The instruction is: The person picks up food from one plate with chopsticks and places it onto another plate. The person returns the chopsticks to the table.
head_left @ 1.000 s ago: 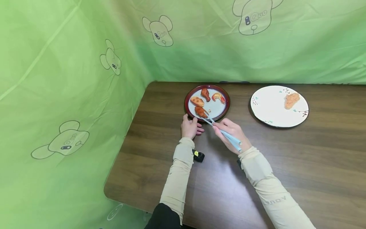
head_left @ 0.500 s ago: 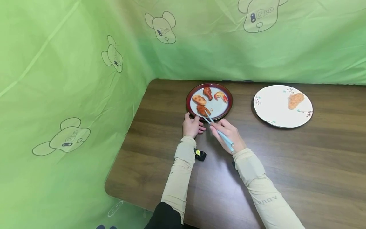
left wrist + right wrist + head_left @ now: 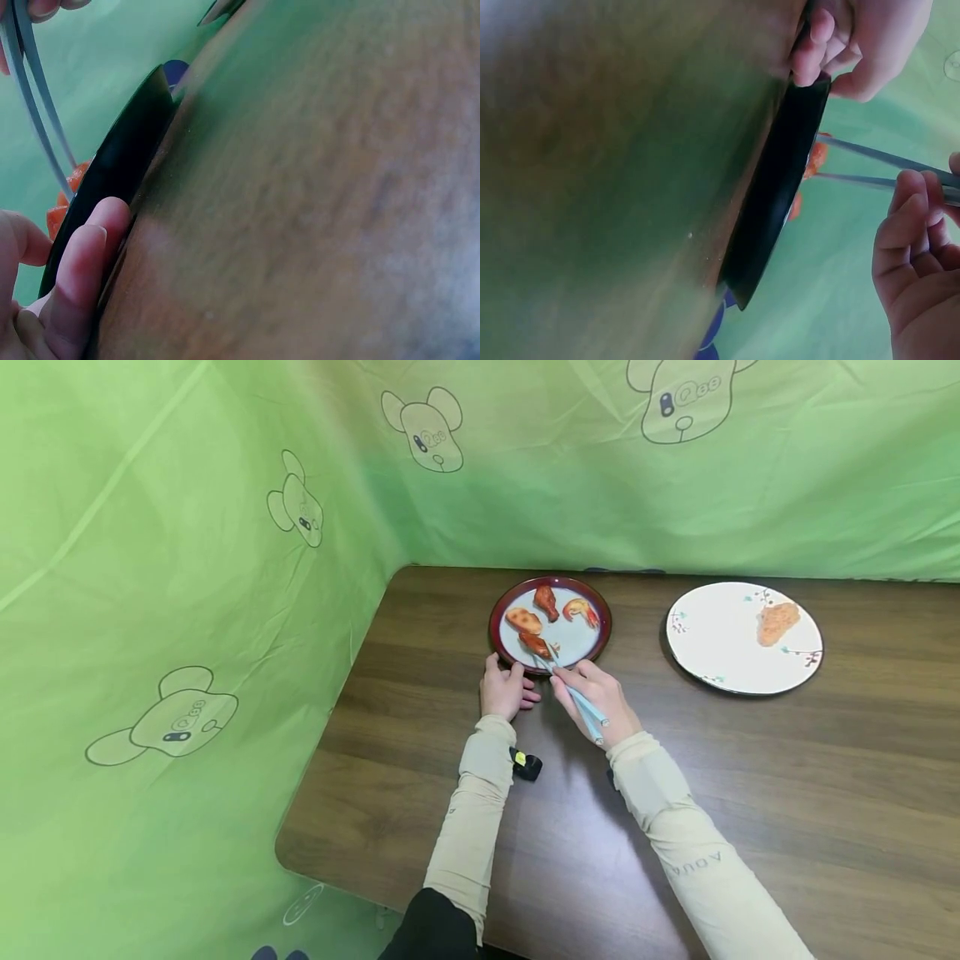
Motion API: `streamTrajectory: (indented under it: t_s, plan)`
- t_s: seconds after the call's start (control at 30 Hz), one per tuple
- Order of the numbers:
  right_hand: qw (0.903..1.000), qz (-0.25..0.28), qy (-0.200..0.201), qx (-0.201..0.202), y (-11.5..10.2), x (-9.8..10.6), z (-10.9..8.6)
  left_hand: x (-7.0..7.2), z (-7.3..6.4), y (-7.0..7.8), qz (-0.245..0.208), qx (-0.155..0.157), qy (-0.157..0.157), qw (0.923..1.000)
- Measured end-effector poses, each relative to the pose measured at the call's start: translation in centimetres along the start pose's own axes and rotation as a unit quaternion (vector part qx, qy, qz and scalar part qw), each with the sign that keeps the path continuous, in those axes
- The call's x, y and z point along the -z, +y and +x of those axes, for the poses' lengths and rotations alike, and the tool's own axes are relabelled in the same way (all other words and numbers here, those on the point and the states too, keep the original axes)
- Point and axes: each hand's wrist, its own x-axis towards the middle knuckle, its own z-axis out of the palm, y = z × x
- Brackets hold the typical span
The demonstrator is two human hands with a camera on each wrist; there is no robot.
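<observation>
In the head view my right hand (image 3: 597,700) holds a pair of light blue chopsticks (image 3: 585,703). Their tips are at a glossy reddish-brown piece of food (image 3: 534,644), shaped like a roast chicken wing, which lies tilted on the red-rimmed plate (image 3: 496,627). Whether the tips pinch it firmly, I cannot tell. My left hand (image 3: 502,689) grips the plate's near rim; the left wrist view shows fingers (image 3: 82,262) against its dark underside. A drumstick (image 3: 546,602), a shrimp (image 3: 581,612) and a spotted tan oval piece (image 3: 523,621) share the plate.
To the right stands a white floral plate (image 3: 720,643) carrying a fried tan piece of food (image 3: 777,623). Both plates are near the back of the wooden table (image 3: 390,735). A green printed curtain (image 3: 525,518) hangs behind and on the left.
The chopsticks and right hand have shifted slightly left. The reddish-brown piece has turned and tipped between the chopstick tips. My left hand stays at the plate's rim; the head view has shifted slightly.
</observation>
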Motion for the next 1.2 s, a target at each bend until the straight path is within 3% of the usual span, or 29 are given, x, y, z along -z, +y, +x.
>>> streamTrajectory:
  t_s: [0.3,0.4,0.5,0.57,0.63,0.67,0.73,0.87,0.9,0.97,1.03,1.07,1.2]
  plan:
    - [0.9989,-0.007,-0.029,0.036,1.1,0.2,1.5,-0.1,0.2,-0.2,-0.004,0.002,0.002,1.0000]
    - [0.9992,0.002,-0.029,0.028,1.3,0.4,2.2,-0.1,0.2,-0.2,-0.010,0.008,0.004,0.9999]
    - [0.9988,0.019,-0.025,-0.038,1.5,0.8,2.8,-0.2,0.2,-0.2,-0.014,0.011,0.003,0.9998]
    - [0.9877,0.049,-0.032,-0.145,1.7,1.2,3.1,-0.2,0.2,-0.1,-0.013,0.012,0.002,0.9998]
    - [0.9587,0.084,-0.041,-0.269,2.0,1.6,3.4,-0.2,0.2,-0.1,-0.013,0.011,0.003,0.9999]
    - [0.9379,0.102,-0.041,-0.329,2.2,1.7,3.5,-0.2,0.2,-0.1,-0.012,0.011,0.004,0.9999]
    - [0.8855,0.152,-0.033,-0.438,2.6,2.1,3.8,-0.2,0.2,-0.1,-0.013,0.010,0.004,0.9999]
    - [0.7880,0.258,0.037,-0.558,3.4,2.6,4.1,-0.2,0.3,-0.1,-0.014,0.011,0.003,0.9998]
    - [0.7615,0.289,0.060,-0.577,3.6,2.6,4.1,-0.2,0.3,-0.1,-0.013,0.012,0.003,0.9998]
    - [0.7191,0.334,0.099,-0.601,4.0,2.7,4.0,-0.2,0.4,-0.1,-0.012,0.014,0.003,0.9998]
    - [0.6870,0.372,0.125,-0.611,4.4,2.7,3.9,-0.2,0.4,-0.1,-0.011,0.014,0.004,0.9998]
    - [0.6757,0.387,0.132,-0.613,4.6,2.6,3.8,-0.2,0.4,-0.1,-0.012,0.015,0.004,0.9998]
    - [0.6575,0.425,0.132,-0.608,5.1,2.5,3.4,-0.1,0.3,-0.1,-0.011,0.014,0.002,0.9998]
